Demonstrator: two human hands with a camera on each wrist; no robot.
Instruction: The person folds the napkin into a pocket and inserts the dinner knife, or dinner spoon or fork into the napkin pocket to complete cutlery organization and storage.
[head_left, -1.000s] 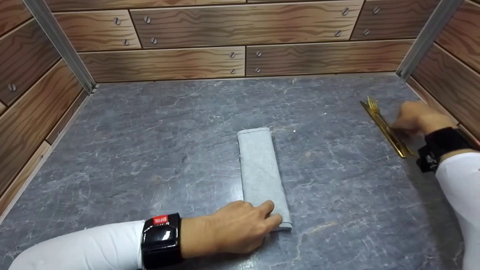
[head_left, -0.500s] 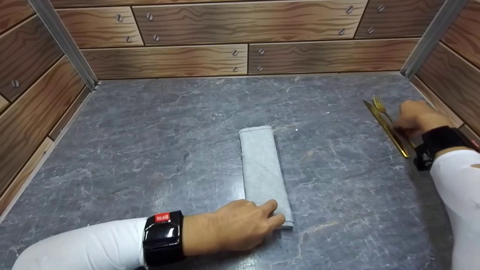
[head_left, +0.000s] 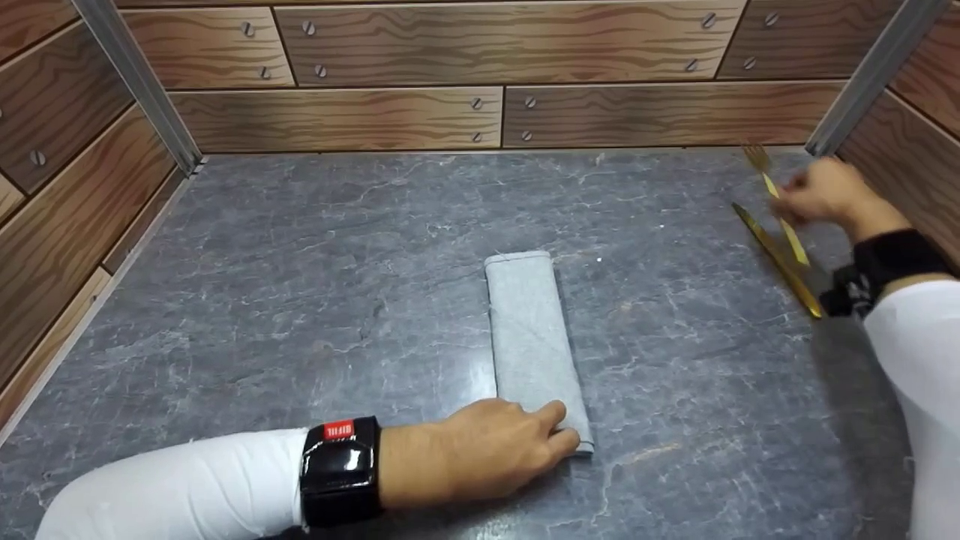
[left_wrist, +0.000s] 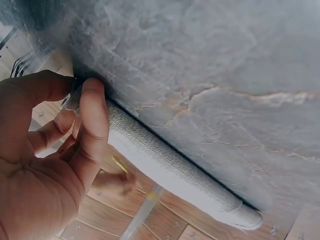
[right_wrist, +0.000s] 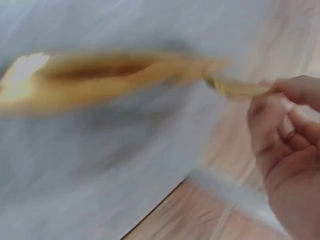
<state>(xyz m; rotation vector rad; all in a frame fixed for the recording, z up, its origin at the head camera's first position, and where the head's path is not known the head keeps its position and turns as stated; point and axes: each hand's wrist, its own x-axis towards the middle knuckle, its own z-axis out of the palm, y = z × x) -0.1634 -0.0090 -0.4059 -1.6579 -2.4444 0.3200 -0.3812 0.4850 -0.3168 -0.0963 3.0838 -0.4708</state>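
A folded light grey cloth napkin [head_left: 529,330] lies lengthwise on the marbled table. My left hand [head_left: 499,450] is at its near end, thumb and index finger pinching the edge of the cloth [left_wrist: 165,160] in the left wrist view. On the right, my right hand [head_left: 825,191] pinches a gold fork [head_left: 795,244] by its handle, tines pointing away, apparently raised off the table. A gold knife [head_left: 780,262] lies slantwise on the table just left of the fork. In the right wrist view the gold cutlery is blurred, and thumb and fingers [right_wrist: 280,100] meet on a thin handle.
The grey marbled table [head_left: 300,285] is walled by wood-patterned panels [head_left: 390,116] at the back and on both sides. Metal corner posts [head_left: 142,90] stand at the back left and back right. Small white specks dot the table between napkin and knife.
My right hand has lifted the fork away from beside the knife, moving it up and toward the back. The left hand stays on the napkin, and the view has shifted slightly.
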